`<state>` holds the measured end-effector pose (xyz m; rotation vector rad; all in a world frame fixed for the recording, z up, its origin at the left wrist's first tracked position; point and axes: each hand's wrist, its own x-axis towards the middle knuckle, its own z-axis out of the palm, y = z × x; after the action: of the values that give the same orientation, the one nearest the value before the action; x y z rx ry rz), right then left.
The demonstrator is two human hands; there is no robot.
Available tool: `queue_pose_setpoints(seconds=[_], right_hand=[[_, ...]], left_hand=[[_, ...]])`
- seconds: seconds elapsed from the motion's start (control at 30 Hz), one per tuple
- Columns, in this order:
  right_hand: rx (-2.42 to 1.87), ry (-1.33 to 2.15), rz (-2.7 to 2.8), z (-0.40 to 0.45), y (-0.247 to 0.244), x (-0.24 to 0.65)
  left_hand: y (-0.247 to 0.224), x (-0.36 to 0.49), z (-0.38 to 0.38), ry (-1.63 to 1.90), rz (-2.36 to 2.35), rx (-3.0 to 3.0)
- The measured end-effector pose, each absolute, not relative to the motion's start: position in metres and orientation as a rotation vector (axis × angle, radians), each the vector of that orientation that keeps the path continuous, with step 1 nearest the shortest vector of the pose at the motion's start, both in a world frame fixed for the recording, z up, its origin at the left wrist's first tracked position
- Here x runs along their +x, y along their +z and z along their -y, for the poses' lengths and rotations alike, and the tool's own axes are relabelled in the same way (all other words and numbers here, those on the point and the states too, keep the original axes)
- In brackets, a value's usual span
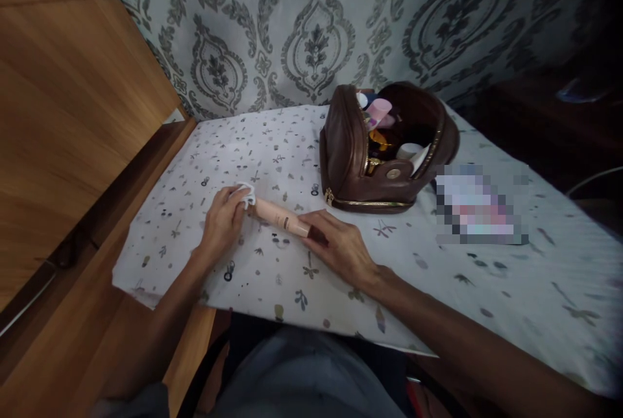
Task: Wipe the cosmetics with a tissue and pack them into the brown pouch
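A peach-pink cosmetic tube (280, 216) lies slantwise just over the patterned tablecloth, between my two hands. My right hand (343, 246) has its fingers closed round the tube's right end, where a darker part shows. At the opposite end, my left hand (224, 215) pinches a small crumpled white cloth or tissue (247, 193) that touches the tube's tip. Beyond my right hand stands a brown leather toiletry bag (345, 145), unzipped. Inside it I see a pink-capped item (379, 110), an amber item (382, 141) and several others partly hidden.
The table's white printed cloth (292, 301) reaches to my lap. Right of the bag lies a blurred-out flat object (477, 204). A wooden panel (73, 80) rises on the left, and a patterned curtain or wall covering (316, 35) borders the back.
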<state>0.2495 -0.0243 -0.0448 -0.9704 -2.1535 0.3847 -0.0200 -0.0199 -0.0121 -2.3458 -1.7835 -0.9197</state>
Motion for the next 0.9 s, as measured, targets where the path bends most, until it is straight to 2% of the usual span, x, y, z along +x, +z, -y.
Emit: queue_pose_setpoints(seconds=[0.2, 0.4, 0.57, 0.9], right_hand=[[-0.955, 0.174, 2.183, 0.026, -0.047, 0.249], [-0.906, -0.031, 2.22, 0.026, -0.048, 0.248], [-0.912, 0.099, 2.31, 0.026, -0.046, 0.248], [-0.764, 0.268, 2.414, 0.026, -0.044, 0.249]], left_hand=[[-0.005, -0.005, 0.031, -0.938, 1.677, -2.362], [0.009, 0.048, 0.052, -0.743, 1.368, -2.656], [0.01, 0.038, 0.053, -0.687, 1.566, -2.571], [-0.018, -0.027, 0.07, -0.672, 1.908, -2.178]])
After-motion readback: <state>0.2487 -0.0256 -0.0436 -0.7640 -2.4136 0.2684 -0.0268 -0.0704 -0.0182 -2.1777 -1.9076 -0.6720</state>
